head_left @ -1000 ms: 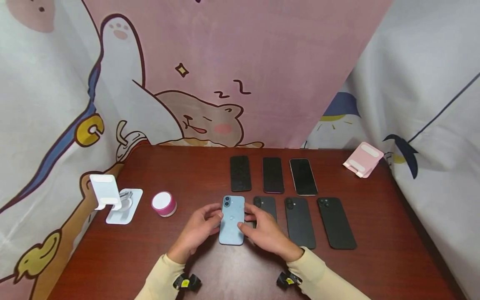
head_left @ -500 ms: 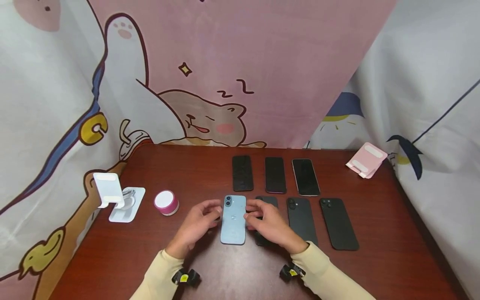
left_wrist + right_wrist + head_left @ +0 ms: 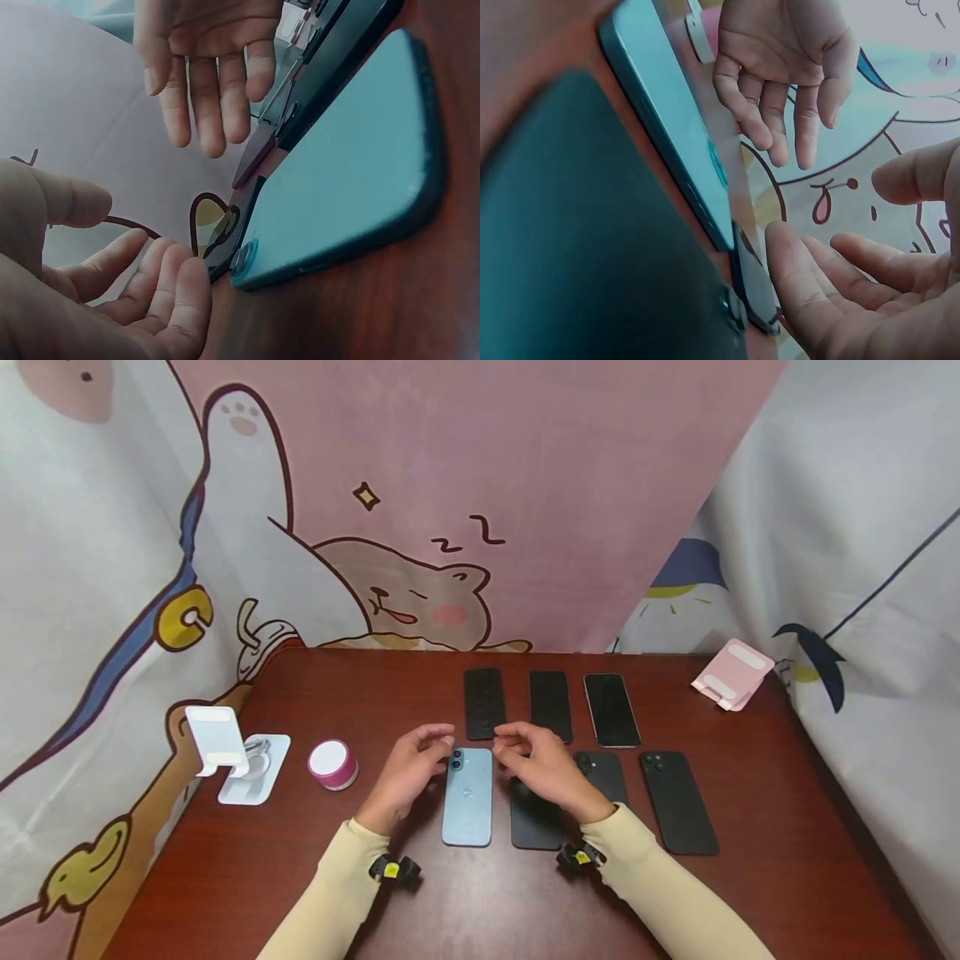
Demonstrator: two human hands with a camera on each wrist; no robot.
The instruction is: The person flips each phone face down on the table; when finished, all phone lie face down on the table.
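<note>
The left grip [image 3: 408, 768], a bare hand, is wide: fingers extended and loosely bent, thumb held away from them. The right grip [image 3: 536, 764] faces it in much the same shape, palm turned inward, fingers relaxed. Both hang beside the far end of the blue phone [image 3: 468, 797], apart from it in the wrist views.

The blue phone lies flat on the desk [image 3: 465, 914], back upward, its camera bump at the upper left corner (the end farther from the person). Just to its right lies a black phone [image 3: 536, 827], partly covered by the right hand. Next come a second dark phone [image 3: 606, 777], partly behind the right sleeve [image 3: 660, 889], and a third dark phone [image 3: 681, 806], fully in sight.

Behind that row, three more phones rest with dark screens up: the left one [image 3: 483, 702], the middle one [image 3: 551, 700] and the right one [image 3: 612, 710]. Over on the left are a pink-and-white round container [image 3: 333, 767] and a white stand [image 3: 216, 739]; a pink stand [image 3: 735, 673] sits near the far right corner. A cartoon-printed cloth [image 3: 570, 510] hangs beyond.
</note>
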